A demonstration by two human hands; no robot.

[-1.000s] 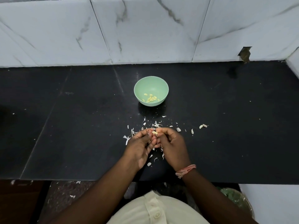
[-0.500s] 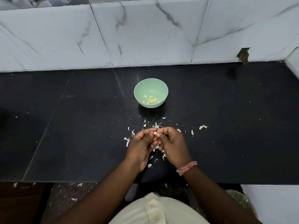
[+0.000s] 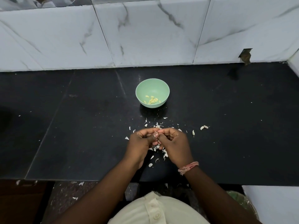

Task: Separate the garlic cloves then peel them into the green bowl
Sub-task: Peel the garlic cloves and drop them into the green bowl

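Since earlier frame, yellow clove tip now hidden between hands; left hand (image 3: pixel 142 141) and right hand (image 3: pixel 174 143) fingers pinching one garlic clove (image 3: pixel 156 132) over bench (image 3: pixel 80 135), near green bowl (image 3: pixel 144 88); judgement: peel by thumbnail, keep clove low, three unpeeled cloves (image 3: pixel 193 133) wait at right

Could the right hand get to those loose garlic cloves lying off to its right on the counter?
Probably yes. The unpeeled cloves lie in the open on the black counter with nothing between them and the right hand, though both hands are busy pinching a clove now.
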